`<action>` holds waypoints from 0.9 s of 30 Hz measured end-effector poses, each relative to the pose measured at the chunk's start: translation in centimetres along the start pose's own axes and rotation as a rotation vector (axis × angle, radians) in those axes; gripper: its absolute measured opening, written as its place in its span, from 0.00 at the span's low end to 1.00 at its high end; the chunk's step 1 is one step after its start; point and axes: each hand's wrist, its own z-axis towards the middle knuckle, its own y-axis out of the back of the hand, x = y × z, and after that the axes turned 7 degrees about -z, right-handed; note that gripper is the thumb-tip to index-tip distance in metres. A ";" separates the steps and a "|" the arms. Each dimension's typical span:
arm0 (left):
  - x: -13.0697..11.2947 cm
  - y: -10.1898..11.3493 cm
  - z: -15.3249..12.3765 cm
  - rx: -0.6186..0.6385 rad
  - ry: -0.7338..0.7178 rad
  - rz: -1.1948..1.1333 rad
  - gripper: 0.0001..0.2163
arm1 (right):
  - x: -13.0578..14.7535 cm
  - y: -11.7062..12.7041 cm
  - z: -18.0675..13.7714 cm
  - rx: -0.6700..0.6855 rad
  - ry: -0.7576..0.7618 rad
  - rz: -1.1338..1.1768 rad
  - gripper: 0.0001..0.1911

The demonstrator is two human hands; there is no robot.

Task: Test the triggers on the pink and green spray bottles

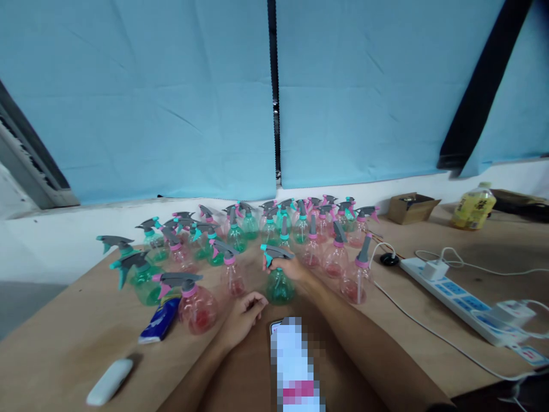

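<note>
My right hand (283, 266) is wrapped round the neck of a green spray bottle (281, 287) with a grey and teal trigger head. That bottle stands upright on the wooden table. My left hand (249, 312) rests on the table to its left, fingers curled in, with nothing visible in them. A pink spray bottle (198, 312) with a grey and pink head stands left of my left hand. Another pink spray bottle (234, 276) is just behind that hand. Several more green and pink spray bottles stand in a crowd behind, and a pink spray bottle (355, 283) stands to the right.
A phone (295, 360), partly pixelated, lies in front of me. On the left are a blue tube (160, 320) and a white case (110, 381). A power strip (454, 300) with cables, a cardboard box (412, 208) and a yellow-labelled bottle (473, 207) are on the right.
</note>
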 end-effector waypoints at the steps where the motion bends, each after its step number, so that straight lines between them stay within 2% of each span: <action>1: 0.0 0.0 0.0 0.001 -0.003 0.000 0.17 | 0.1 0.0 0.0 -0.004 0.006 0.006 0.14; 12: -0.8 0.0 -0.3 0.002 0.013 0.009 0.19 | -0.3 -0.1 0.1 -0.001 -0.037 -0.015 0.14; 20: -0.6 -0.1 -0.2 0.013 -0.015 0.015 0.17 | -0.7 -0.1 0.0 -0.034 0.025 -0.042 0.13; 23: -0.5 0.0 -0.2 0.018 -0.010 0.002 0.17 | -1.4 -0.2 0.1 -0.077 0.050 -0.087 0.12; 27: -0.5 0.0 -0.2 0.022 -0.004 0.007 0.16 | -2.8 -0.6 -0.1 -0.216 0.082 -0.139 0.14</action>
